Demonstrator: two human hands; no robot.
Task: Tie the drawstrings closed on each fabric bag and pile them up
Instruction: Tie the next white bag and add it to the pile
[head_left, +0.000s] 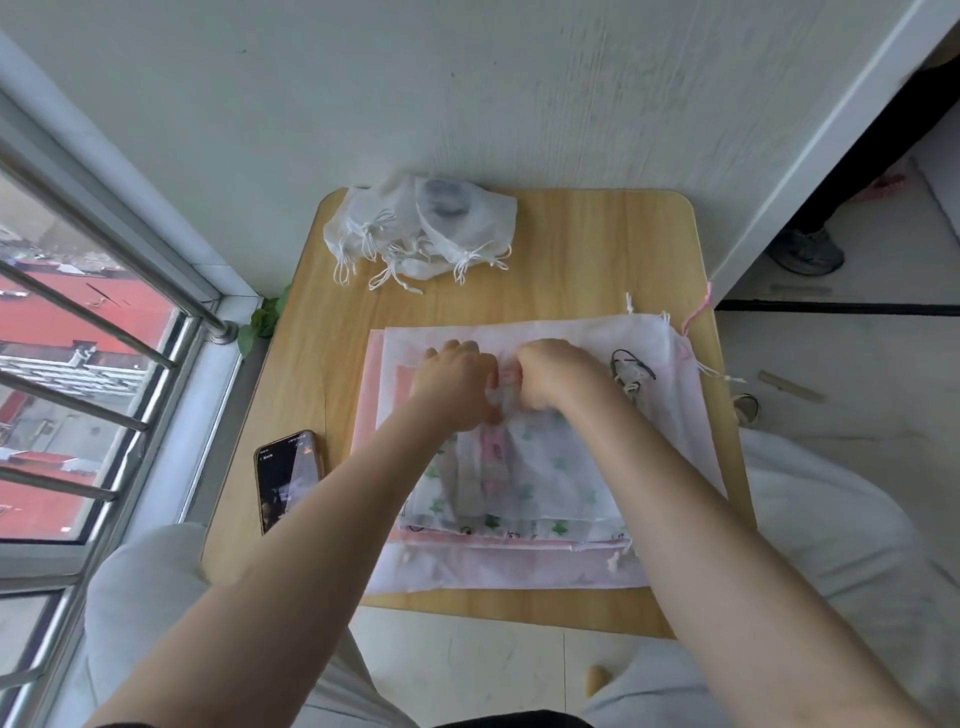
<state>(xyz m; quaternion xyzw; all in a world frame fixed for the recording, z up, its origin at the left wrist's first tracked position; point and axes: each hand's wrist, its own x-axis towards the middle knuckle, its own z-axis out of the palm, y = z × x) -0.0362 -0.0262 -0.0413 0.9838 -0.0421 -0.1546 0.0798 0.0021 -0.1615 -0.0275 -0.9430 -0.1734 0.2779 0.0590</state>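
A small translucent bag with green stars (530, 483) lies on top of a flat stack of pink and white fabric bags (519, 566) on the wooden table (597, 249). My left hand (452, 384) and my right hand (550, 374) meet at this bag's gathered mouth, fingers curled around its neck and pink drawstrings (505, 375). The fingertips are hidden under the hands. At the table's far left sits a pile of white bags with tied drawstrings (415, 234).
A phone (285, 478) lies at the table's left edge. Black and white cords (631, 369) rest on the stack's right side, and a pink string (696, 312) hangs off the right edge. A window with metal bars (93, 364) is at left; a wall is behind.
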